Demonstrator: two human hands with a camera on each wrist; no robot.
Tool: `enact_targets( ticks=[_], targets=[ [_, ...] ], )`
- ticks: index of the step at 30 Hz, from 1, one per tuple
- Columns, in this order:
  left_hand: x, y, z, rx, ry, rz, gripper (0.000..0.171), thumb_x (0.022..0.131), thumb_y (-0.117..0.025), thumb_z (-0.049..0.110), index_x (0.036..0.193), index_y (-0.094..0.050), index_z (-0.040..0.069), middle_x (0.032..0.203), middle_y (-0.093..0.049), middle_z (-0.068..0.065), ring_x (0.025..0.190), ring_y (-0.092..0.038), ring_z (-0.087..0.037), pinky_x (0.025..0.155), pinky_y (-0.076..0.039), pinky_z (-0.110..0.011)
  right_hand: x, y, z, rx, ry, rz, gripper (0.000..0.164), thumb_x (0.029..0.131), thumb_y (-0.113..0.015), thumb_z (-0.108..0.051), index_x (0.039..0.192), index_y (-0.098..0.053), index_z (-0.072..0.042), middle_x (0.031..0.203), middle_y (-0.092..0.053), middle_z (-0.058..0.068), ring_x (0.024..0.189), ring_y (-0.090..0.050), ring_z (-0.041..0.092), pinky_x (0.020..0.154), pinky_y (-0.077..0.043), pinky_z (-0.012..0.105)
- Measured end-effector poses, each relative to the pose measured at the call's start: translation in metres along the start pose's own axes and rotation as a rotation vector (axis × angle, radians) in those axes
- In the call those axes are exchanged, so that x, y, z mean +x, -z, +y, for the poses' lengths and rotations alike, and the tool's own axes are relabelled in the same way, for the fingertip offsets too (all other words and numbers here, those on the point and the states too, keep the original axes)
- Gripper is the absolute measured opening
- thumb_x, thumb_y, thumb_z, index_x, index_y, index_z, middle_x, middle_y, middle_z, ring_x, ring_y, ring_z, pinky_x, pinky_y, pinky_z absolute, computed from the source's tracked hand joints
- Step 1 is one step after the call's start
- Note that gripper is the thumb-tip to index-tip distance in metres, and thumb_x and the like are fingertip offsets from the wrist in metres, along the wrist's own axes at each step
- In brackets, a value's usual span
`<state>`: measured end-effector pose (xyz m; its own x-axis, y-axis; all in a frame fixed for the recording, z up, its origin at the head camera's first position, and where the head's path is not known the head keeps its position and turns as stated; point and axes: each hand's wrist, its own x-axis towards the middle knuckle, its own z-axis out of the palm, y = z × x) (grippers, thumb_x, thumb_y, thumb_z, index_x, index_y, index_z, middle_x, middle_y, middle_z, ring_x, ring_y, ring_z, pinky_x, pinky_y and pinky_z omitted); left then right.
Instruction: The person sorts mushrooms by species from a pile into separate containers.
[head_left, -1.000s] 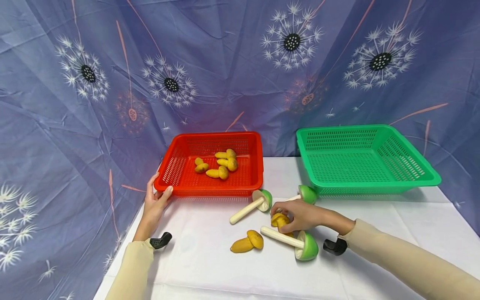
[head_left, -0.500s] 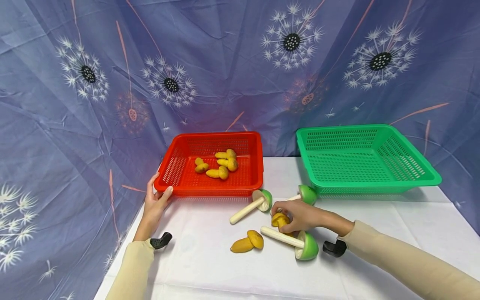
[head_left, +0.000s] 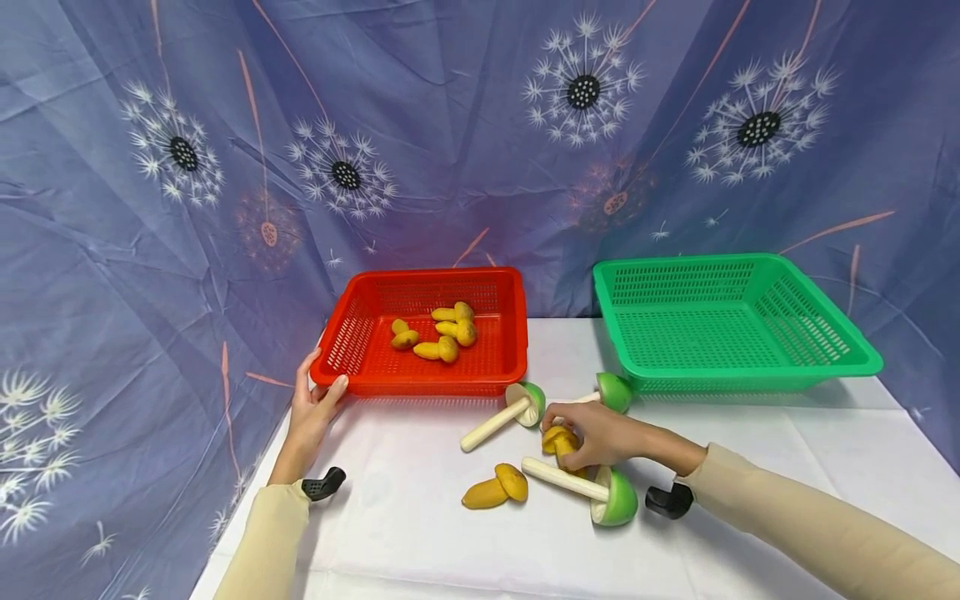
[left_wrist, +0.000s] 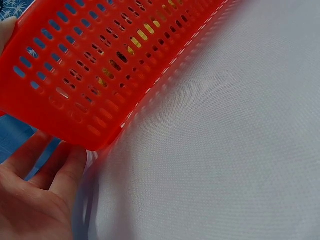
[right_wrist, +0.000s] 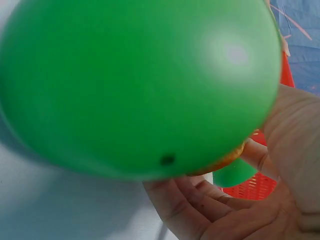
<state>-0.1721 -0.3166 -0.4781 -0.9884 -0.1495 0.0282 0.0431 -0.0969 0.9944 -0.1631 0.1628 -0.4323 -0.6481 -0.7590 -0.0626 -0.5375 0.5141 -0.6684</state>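
My left hand (head_left: 311, 421) holds the near left corner of the red basket (head_left: 427, 387), thumb by the front rim and fingers along the side. From the left wrist, the fingers (left_wrist: 70, 167) of that hand show against the basket's corner. On the table, my right hand (head_left: 600, 432) grips a yellow toy mushroom (head_left: 558, 442), which its fingers partly cover. Just below that hand lies a toy mushroom with a green cap (head_left: 621, 497) and pale stem. This cap fills much of the right wrist view and hides most of the yellow mushroom.
Several yellow mushrooms (head_left: 438, 350) lie inside the red basket. Another yellow mushroom (head_left: 497, 488) is on the white tablecloth (head_left: 397, 517). Two more green-capped mushrooms, one left (head_left: 504, 421) and one behind the hand (head_left: 615, 392), lie nearby. A green basket (head_left: 720, 373) stands at the right.
The view has shifted very slightly. Both hands keep their places, the left at the red basket and the right on the yellow mushroom.
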Motion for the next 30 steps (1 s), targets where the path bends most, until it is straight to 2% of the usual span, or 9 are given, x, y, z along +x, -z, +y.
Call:
enact_targets(
  ticks=[5,8,11,17,24,30],
  targets=[
    [0.000,0.001,0.000,0.010,-0.007,0.006,0.076,0.102,-0.066,0.016,0.160,-0.022,0.036,0.149,-0.039,-0.016,0.119,-0.057,-0.011,0.106,-0.050,-0.034,-0.001,0.006,-0.006,0.010,0.008,0.038,0.041,0.079,-0.077,-0.002,0.115,-0.060,-0.013,0.075,-0.054,0.005,0.062,-0.047,0.010,0.055,-0.042,0.020],
    [0.000,0.001,0.000,0.017,-0.006,0.004,0.077,0.102,-0.066,0.017,0.161,-0.021,0.036,0.151,-0.037,-0.016,0.121,-0.055,-0.012,0.106,-0.049,-0.033,-0.001,0.013,-0.011,0.022,0.023,0.066,0.041,0.080,-0.074,0.001,0.116,-0.061,-0.013,0.084,-0.059,0.006,0.065,-0.055,0.015,0.059,-0.052,0.023],
    [0.000,0.001,-0.001,0.020,-0.005,0.003,0.078,0.102,-0.067,0.018,0.161,-0.020,0.036,0.152,-0.036,-0.016,0.122,-0.054,-0.013,0.106,-0.049,-0.032,-0.002,0.023,-0.018,0.017,0.024,0.093,0.042,0.081,-0.073,0.002,0.117,-0.061,-0.015,0.096,-0.060,0.007,0.068,-0.062,0.017,0.063,-0.058,0.027],
    [0.001,0.001,-0.002,-0.005,-0.010,-0.002,0.078,0.101,-0.067,0.015,0.161,-0.022,0.036,0.154,-0.037,-0.015,0.124,-0.054,-0.016,0.106,-0.049,-0.033,-0.003,0.047,-0.033,0.019,0.023,0.097,0.042,0.084,-0.074,0.000,0.120,-0.059,-0.016,0.108,-0.058,0.009,0.064,-0.064,0.013,0.059,-0.058,0.029],
    [0.001,0.002,-0.002,0.009,-0.023,0.003,0.078,0.101,-0.068,0.016,0.161,-0.022,0.036,0.156,-0.035,-0.016,0.131,-0.051,-0.021,0.105,-0.049,-0.032,0.008,0.076,-0.044,-0.003,0.114,0.133,0.046,0.085,-0.076,-0.002,0.126,-0.059,-0.016,0.114,-0.061,0.005,0.070,-0.067,0.014,0.068,-0.060,0.033],
    [0.001,0.002,-0.001,0.009,-0.023,-0.001,0.078,0.102,-0.066,0.015,0.162,-0.021,0.034,0.154,-0.037,-0.017,0.124,-0.055,-0.015,0.106,-0.049,-0.035,0.022,0.101,-0.054,-0.032,0.136,0.150,0.049,0.087,-0.075,-0.002,0.131,-0.060,-0.015,0.122,-0.060,0.006,0.073,-0.068,0.015,0.069,-0.060,0.032]
  ],
)
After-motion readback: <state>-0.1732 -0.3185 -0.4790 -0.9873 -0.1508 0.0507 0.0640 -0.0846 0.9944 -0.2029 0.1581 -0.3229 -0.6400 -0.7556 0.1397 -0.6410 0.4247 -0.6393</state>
